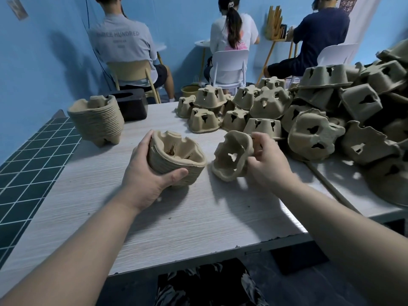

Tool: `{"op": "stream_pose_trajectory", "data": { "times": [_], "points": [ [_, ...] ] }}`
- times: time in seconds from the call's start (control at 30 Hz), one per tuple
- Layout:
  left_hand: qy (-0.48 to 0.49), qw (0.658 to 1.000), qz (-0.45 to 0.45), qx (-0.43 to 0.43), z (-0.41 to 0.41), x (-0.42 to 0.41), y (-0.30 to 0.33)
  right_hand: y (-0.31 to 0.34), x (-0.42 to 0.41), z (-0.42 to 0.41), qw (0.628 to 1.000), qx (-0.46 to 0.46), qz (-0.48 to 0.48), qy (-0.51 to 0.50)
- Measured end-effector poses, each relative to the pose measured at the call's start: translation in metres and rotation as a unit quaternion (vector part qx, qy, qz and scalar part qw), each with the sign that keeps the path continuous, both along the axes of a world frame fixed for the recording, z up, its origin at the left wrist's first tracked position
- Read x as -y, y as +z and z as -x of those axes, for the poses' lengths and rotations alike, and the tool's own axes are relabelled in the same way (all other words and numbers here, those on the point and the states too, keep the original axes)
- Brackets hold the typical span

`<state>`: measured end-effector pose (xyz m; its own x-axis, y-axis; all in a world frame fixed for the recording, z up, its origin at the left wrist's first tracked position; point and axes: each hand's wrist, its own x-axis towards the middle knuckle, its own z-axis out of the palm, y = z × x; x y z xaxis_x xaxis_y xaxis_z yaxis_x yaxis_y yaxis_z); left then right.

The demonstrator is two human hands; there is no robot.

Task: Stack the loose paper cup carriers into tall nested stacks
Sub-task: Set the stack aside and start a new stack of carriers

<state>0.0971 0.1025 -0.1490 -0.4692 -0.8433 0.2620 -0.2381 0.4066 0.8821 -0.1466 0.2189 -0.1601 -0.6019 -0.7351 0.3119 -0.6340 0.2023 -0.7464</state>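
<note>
Two hands work over the pale desk (198, 217), whose near half lies bare up to its front edge. Left hand (145, 173) grips a short nested stack (176, 160) resting on the desk, mouth up. Right hand (269, 160) pinches a single carrier (231, 157), tilted sideways just beside it. Loose carriers (309, 120) crowd the right; a taller stack (97, 120) stands near the left edge.

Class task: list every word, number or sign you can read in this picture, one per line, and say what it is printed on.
"HUNDRED": on the back of the grey T-shirt of the person seated at far left; the word before it is blurred.
Two smaller lines beneath it: too small to read.
Dark red pattern on the white hanging banner, top right: unreadable.
Paper cup carriers, table: no text.
</note>
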Motion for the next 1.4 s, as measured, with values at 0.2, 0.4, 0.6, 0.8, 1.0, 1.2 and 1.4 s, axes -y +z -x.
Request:
{"op": "stream_pose_trajectory", "data": {
  "times": [0.2, 0.4, 0.6, 0.8, 1.0, 1.2, 1.4],
  "points": [
    [0.001, 1.0, -0.001, -0.003, 0.001, 0.002, -0.001, 0.003, -0.011, -0.005, 0.979, -0.192, 0.011, 0.072],
    [0.001, 1.0, 0.0, 0.004, -0.001, 0.002, 0.0, -0.001, -0.014, -0.002, 0.925, -0.346, 0.045, 0.147],
    [-0.008, 1.0, 0.005, 0.006, -0.002, 0.001, 0.003, 0.013, -0.006, 0.002, 0.946, -0.318, 0.037, 0.041],
    [-0.011, 1.0, -0.001, 0.02, -0.007, 0.004, 0.003, 0.05, 0.009, -0.018, 0.969, -0.241, 0.061, -0.008],
    [-0.013, 1.0, -0.025, -0.009, -0.01, 0.0, 0.007, 0.063, 0.024, -0.066, 0.961, -0.256, 0.051, 0.094],
    [0.005, 0.999, -0.013, 0.029, -0.024, 0.004, 0.009, 0.045, 0.024, -0.074, 0.939, -0.295, 0.067, 0.162],
    [0.042, 0.993, 0.046, 0.104, -0.039, 0.003, 0.014, 0.029, 0.023, -0.078, 0.937, -0.264, -0.048, 0.222]
  ]
}}
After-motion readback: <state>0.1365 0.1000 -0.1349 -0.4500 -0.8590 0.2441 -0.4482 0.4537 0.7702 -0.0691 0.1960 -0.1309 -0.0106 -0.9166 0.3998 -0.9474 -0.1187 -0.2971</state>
